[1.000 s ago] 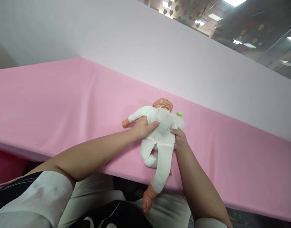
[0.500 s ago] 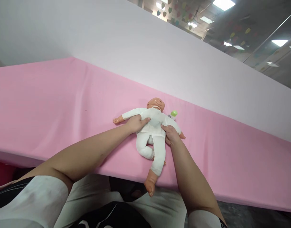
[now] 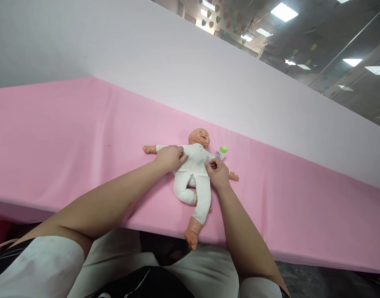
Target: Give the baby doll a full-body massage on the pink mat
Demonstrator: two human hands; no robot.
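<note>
Nearest you are your two pale trouser legs [image 3: 205, 265] and two white sleeves [image 3: 47, 258], below one pink counter [image 3: 301, 207]. On the counter in front of you lies one baby doll [image 3: 193, 165], on its back, head away from you. Its straighter leg runs down to the near edge, where an orange-tan foot [image 3: 192, 234] rests, toes toward you; the other leg is bent at the knee, its foot mostly hidden. You can count two legs, two arms and one head. Legs, trunk and arms are soft white cloth, slightly wrinkled and faintly grey at the chest; the two small hands are smooth and tan, reaching out to either side.

Your left grip [image 3: 171, 159] lies over the doll's arm and side, fingers loosely curled; your right grip [image 3: 218, 173] sits at its opposite side, thumb and fingertips close together. Whether either one has hold of the cloth, you cannot tell.

Farther up is the doll's bald, shiny head [image 3: 199, 137], mouth open. Near it lies one small bottle [image 3: 221, 152] with a green cap and a printed label. Beyond rises a white wall [image 3: 270, 103], then glass with several heart shapes and ceiling lights [image 3: 284, 12].
</note>
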